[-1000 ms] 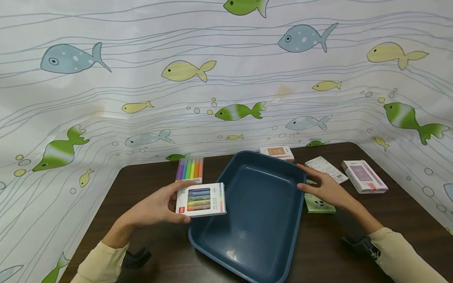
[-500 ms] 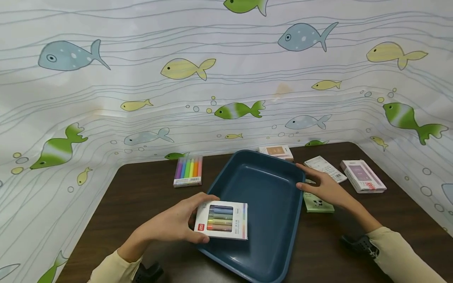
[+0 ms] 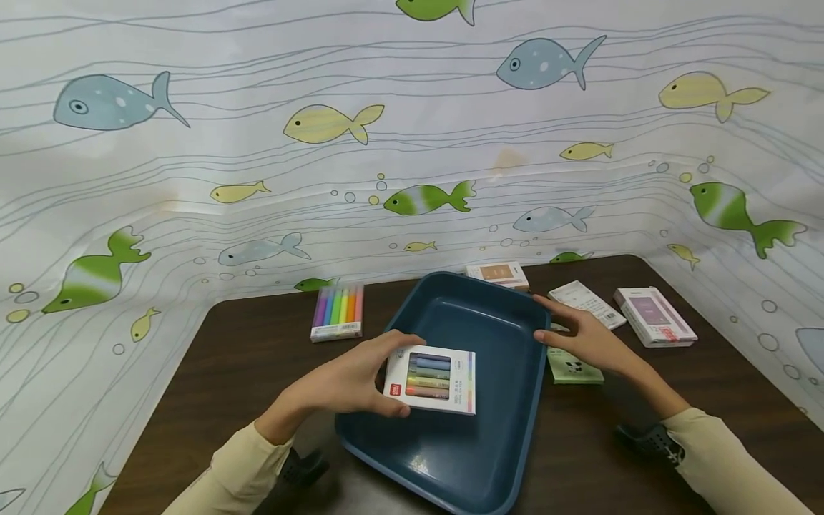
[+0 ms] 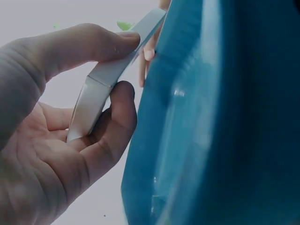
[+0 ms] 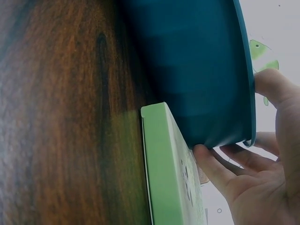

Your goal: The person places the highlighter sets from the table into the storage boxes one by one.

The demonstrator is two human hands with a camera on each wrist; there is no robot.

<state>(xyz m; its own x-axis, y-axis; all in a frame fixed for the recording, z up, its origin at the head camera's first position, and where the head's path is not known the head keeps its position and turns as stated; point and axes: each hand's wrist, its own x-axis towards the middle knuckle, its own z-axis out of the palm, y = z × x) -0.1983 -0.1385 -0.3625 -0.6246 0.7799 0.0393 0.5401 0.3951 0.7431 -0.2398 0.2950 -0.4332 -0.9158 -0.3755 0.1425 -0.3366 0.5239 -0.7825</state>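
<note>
While the left hand (image 3: 357, 375) pinches a white box (image 3: 430, 379) by its left end, thumb along the near side and fingers around the far one, I see the box poised above the blue tray (image 3: 486, 322), tipped slightly, its window showing a row of coloured sticks; the gap between thumb and fingers is just the box's own width, and the wrist view shows it edge-on.

Across from it, the right hand (image 3: 589, 343) has hold of the tray's far right corner, thumb at the rim and fingers against the outer wall, the grip no wider than that corner; just under this hand a green box (image 3: 575, 367) lies close beside the tray.

Behind the tray's far edge sits a box with a brown panel (image 3: 497, 274); farther right lie a flat white packet covered in print (image 3: 586, 302) and a box with a purple panel (image 3: 655, 317); over on the left a pack of rainbow markers (image 3: 337, 312) lies on the dark wooden table (image 3: 257, 336), before a fish-patterned sheet (image 3: 360, 50).
</note>
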